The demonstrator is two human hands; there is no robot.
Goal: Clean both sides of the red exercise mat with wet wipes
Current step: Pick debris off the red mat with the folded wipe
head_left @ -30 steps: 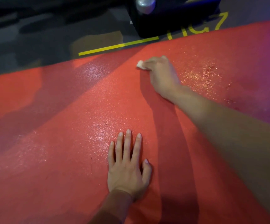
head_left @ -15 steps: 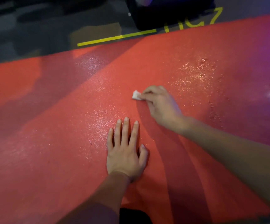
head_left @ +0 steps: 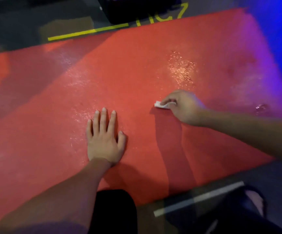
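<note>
Red exercise mat (head_left: 136,68) lying flat on dark floor. Left hand (head_left: 104,139) pressing on mat, fingers straight, slightly spread. Right hand (head_left: 182,105) pinching white wet wipe (head_left: 161,105) against mat. Yellow floor marking (head_left: 162,16) showing partly hidden characters, only "7" legible.
</note>
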